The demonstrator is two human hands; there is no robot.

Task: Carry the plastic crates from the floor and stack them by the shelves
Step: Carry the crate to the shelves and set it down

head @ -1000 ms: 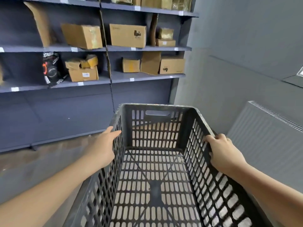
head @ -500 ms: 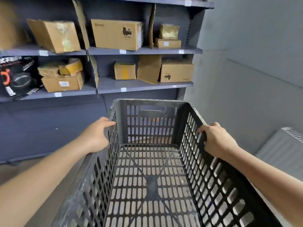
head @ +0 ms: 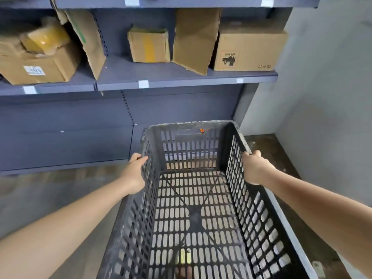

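A: You've closed right in on the shelves (head: 187,80) since a second ago. The upper tiers have slid out of the top of the view, and the floor (head: 50,198) by the corner now shows past the crate's far end.

B: And the crate (head: 193,198) itself?

A: Still carried out in front of you, tipped away so you look down into its slotted bottom. Your left hand (head: 133,176) has its fingers curled over the left long rim; your right hand (head: 254,170) is clamped round the right long rim. Neither grip has moved along the rims.

B: So what does the closer view mean for the job?

A: I'd judge the carry is nearly over and the set-down comes next (the far wall looks near the base of the shelf unit, though I can't tell whether it touches). No other crates show by the shelves, so this one may start the stack.

B: Anything to mind?

A: The lowest shelf with its cardboard boxes (head: 249,47) overhangs that spot, so lower the crate clear of its edge and keep it square to the wall (head: 326,87) on your right.
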